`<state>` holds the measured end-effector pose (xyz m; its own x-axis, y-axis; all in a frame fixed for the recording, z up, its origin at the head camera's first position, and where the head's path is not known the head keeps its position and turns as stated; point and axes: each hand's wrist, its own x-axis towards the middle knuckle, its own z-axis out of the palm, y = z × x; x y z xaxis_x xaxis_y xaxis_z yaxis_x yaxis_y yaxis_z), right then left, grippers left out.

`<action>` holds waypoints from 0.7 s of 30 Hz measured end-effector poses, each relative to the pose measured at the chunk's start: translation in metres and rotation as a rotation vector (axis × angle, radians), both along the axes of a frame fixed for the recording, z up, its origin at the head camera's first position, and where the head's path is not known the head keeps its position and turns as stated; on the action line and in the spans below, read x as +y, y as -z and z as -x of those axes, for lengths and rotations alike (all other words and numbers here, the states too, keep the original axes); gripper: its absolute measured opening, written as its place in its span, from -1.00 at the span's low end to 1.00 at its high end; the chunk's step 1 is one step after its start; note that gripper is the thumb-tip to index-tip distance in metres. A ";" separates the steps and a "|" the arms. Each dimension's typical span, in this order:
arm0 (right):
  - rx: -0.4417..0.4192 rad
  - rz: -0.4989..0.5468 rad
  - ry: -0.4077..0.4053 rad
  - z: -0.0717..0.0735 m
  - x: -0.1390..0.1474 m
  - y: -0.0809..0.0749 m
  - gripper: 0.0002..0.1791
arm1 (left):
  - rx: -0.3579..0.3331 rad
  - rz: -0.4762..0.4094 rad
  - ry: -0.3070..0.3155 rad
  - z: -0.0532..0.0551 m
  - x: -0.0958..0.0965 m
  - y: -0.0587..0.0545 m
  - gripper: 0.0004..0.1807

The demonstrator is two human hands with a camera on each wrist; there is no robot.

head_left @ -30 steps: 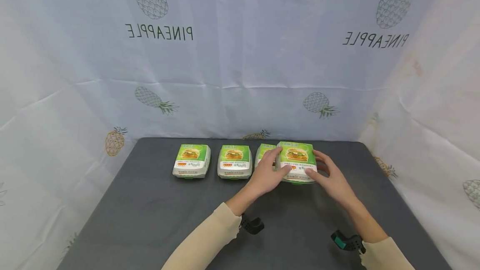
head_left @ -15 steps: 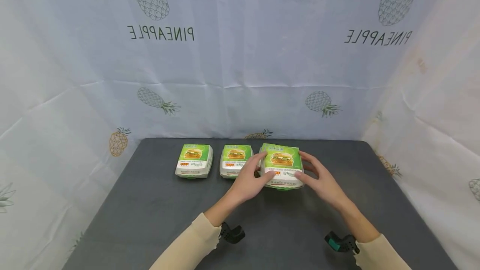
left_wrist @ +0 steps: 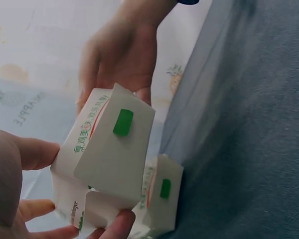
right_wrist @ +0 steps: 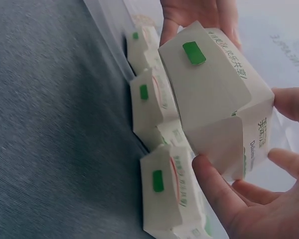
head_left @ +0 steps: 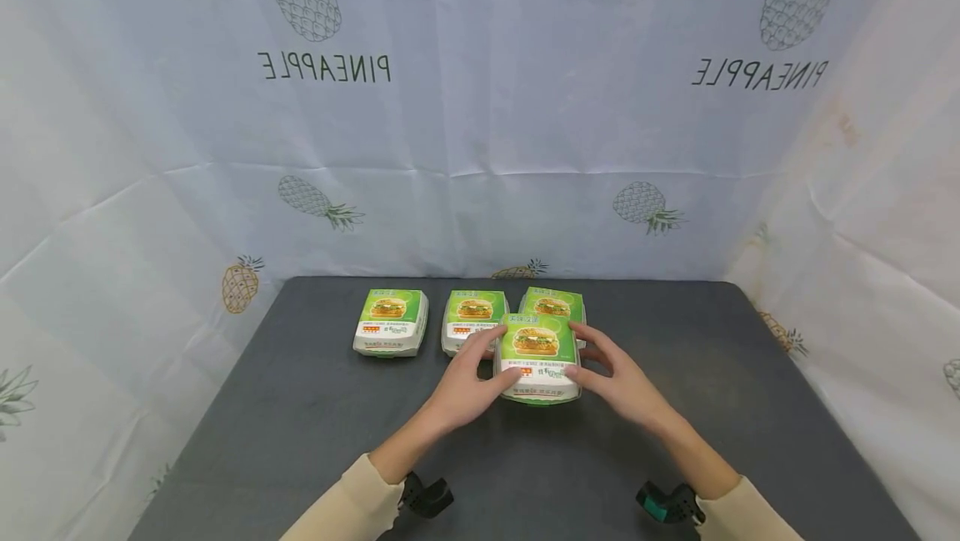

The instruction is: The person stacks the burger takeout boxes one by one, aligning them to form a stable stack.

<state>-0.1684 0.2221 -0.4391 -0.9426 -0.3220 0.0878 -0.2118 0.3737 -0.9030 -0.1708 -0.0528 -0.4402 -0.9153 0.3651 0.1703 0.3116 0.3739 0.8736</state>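
Between my two hands I hold a burger box (head_left: 537, 362), green and white with a burger picture on its lid. My left hand (head_left: 467, 384) grips its left side, and my right hand (head_left: 624, 381) grips its right side, thumbs toward the near face. In both wrist views the held box (left_wrist: 114, 149) is raised off the table, its white side and green tab (right_wrist: 194, 53) showing. Right behind it stands a matching box (head_left: 558, 303), partly covered by the held one in the head view. Two more such boxes, a middle one (head_left: 472, 312) and a left one (head_left: 390, 320), complete the row.
The dark grey table (head_left: 300, 433) spreads in front of and beside the row of boxes. A pale pineapple-print cloth (head_left: 480, 107) hangs behind it and along both sides. Black cameras (head_left: 426, 495) are strapped to both wrists.
Both hands have carried the burger box leftward and nearer to me, from beside the right-hand box to in front of it. That box behind now shows more of its lid.
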 end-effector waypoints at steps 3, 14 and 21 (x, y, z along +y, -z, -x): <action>-0.005 -0.008 -0.007 -0.003 -0.004 0.004 -0.21 | -0.007 -0.012 0.005 -0.005 -0.006 0.005 -0.27; -0.067 0.005 -0.070 -0.012 -0.010 0.021 -0.20 | -0.038 -0.021 0.011 -0.019 -0.017 0.024 -0.25; -0.135 0.026 -0.069 -0.015 -0.012 0.031 -0.17 | -0.073 -0.005 0.014 -0.024 -0.019 0.034 -0.22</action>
<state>-0.1529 0.2104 -0.4702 -0.9221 -0.3859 -0.0285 -0.1127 0.3383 -0.9342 -0.1470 -0.0716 -0.4740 -0.9201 0.3773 0.1050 0.2521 0.3654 0.8961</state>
